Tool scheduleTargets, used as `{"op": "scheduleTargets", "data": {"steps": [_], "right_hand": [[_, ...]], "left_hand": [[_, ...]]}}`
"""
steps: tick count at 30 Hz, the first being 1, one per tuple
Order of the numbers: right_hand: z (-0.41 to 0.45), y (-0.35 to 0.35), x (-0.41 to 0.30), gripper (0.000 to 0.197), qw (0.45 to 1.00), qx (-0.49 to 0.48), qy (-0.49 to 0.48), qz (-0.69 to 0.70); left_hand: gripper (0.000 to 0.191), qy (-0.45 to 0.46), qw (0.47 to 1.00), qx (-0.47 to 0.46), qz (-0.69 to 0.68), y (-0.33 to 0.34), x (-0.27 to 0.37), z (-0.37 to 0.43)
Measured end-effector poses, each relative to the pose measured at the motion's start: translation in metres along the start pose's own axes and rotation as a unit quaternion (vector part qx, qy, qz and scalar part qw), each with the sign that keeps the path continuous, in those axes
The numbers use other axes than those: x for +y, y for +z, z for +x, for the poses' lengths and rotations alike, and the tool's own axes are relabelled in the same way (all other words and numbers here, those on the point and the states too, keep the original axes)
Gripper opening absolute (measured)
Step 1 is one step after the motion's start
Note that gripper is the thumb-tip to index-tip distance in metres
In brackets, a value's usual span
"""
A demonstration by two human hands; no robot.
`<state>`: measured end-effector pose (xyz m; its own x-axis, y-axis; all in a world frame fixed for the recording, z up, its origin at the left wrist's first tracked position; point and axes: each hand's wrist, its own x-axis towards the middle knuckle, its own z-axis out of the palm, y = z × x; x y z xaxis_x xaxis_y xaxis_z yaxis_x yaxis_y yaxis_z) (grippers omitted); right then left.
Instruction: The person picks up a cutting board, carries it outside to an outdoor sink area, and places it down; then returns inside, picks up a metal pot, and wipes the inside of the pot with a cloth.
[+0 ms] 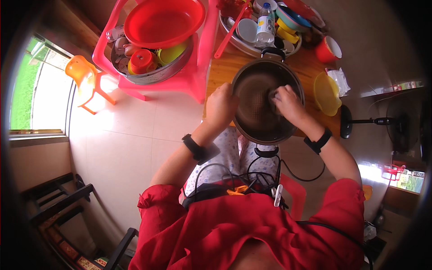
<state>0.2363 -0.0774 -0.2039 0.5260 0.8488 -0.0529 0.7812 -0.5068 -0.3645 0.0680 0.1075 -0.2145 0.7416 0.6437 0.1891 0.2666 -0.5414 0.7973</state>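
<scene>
A dark two-handled cooking pan (pixel 251 118) lies before me, its far part over the wooden table and its near rim over my lap. My left hand (pixel 219 105) is closed on the pan's left rim. Inside the pan, near its right side, my right hand (pixel 289 104) pinches a small greyish wad (pixel 274 98); blur hides what it is made of. One black loop handle (pixel 272 51) points away from me, and the other handle (pixel 266 152) hangs over my knees.
The wooden table (pixel 219 72) bears a large basin (pixel 248 50) of bowls, a plastic bottle (pixel 266 25), a red cup (pixel 328 49) and a yellow plastic dish (pixel 326 94). On the left, a pink chair (pixel 162 84) holds a metal basin (pixel 148 78) and red tub (pixel 165 20). Black cables (pixel 249 175) cross my lap.
</scene>
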Motion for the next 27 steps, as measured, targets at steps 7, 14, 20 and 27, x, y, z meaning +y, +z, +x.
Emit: {"op": "scheduleTargets", "data": {"steps": [7, 14, 20, 27], "right_hand": [[0.004, 0.023, -0.035, 0.038, 0.981, -0.143, -0.106, 0.082], [0.012, 0.016, -0.058, 0.019, 0.959, -0.134, -0.212, -0.134], [0.039, 0.010, -0.022, 0.016, 0.967, -0.101, -0.042, -0.232], [0.055, 0.003, -0.081, 0.016, 0.965, -0.191, 0.074, 0.166]], "left_hand": [[0.014, -0.062, 0.997, -0.012, -0.037, 0.007, -0.011, 0.000], [0.018, -0.093, 0.993, -0.028, -0.067, 0.003, -0.007, -0.002], [0.020, -0.106, 0.989, -0.052, -0.084, 0.003, -0.007, -0.001], [0.019, -0.112, 0.990, -0.073, -0.052, -0.002, -0.006, 0.000]]}}
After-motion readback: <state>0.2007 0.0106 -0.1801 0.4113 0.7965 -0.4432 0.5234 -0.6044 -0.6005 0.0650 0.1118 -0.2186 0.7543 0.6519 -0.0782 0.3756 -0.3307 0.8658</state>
